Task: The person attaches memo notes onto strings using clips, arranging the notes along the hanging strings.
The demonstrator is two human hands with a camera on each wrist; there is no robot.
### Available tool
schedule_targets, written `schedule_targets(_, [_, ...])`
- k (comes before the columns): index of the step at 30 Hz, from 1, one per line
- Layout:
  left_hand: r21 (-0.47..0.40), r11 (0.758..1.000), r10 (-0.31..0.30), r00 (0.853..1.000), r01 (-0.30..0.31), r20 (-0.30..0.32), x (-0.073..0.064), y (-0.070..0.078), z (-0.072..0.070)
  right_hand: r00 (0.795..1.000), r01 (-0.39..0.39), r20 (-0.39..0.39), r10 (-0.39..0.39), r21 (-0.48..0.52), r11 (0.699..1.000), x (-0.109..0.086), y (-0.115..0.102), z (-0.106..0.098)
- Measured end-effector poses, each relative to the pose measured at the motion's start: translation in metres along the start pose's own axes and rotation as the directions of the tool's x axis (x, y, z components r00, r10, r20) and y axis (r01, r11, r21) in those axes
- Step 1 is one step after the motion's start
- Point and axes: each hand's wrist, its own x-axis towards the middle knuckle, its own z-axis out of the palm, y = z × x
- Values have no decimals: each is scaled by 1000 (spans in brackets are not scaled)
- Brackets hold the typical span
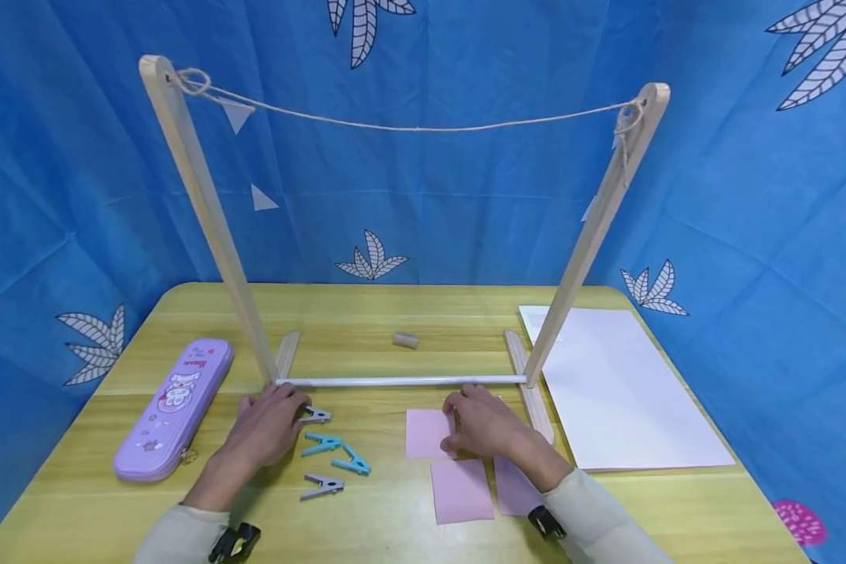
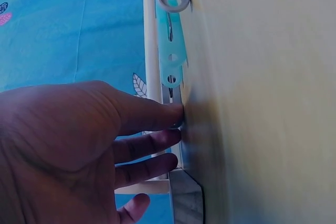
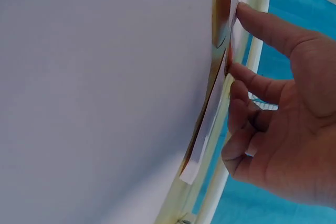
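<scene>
My left hand point(image 1: 268, 423) pinches a grey clothespin point(image 1: 317, 415) by its handle end, low over the table; in the left wrist view, thumb and forefinger point(image 2: 149, 142) meet at it. Below lie two turquoise clothespins point(image 1: 352, 460) and another grey clothespin point(image 1: 322, 486). My right hand point(image 1: 486, 423) rests palm down over the pink paper squares, thumb and forefinger apart, fingertips at the paper. One pink square point(image 1: 425, 433) shows left of the thumb, a second square point(image 1: 462, 492) nearer me, and a third square point(image 1: 515, 487) partly under the right wrist.
A wooden frame with two posts point(image 1: 215, 211), a white crossbar point(image 1: 402, 381) and a slack string point(image 1: 409, 128) stands behind my hands. A purple pencil case point(image 1: 176, 407) lies left, white sheets point(image 1: 627, 392) right. A small cylinder point(image 1: 405, 340) lies behind the bar.
</scene>
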Motion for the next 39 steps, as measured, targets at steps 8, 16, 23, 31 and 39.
schedule_targets(8, [-2, 1000, -8, 1000, 8, 17, 0, -2, 3, 999, 34, 11, -35, 103, 994, 4, 1, 1])
schedule_targets(16, [-8, 1000, -11, 1000, 11, 10, 1, -3, 3, 999, 32, 26, -38, 187, 982, 1, -3, -1])
schedule_targets(23, [-76, 995, -59, 998, 60, 14, 2, -3, 2, 1000, 27, -3, -27, 212, 977, -3, -1, 0])
schedule_targets(31, [-121, 990, -81, 996, 76, -33, 3, -2, 2, 991, 93, -111, -71, 205, 974, -2, 1, 2])
schedule_targets(39, [-197, 979, -73, 989, 46, -128, 1, 3, -5, 971, 130, -233, -59, 303, 944, -1, -6, -6])
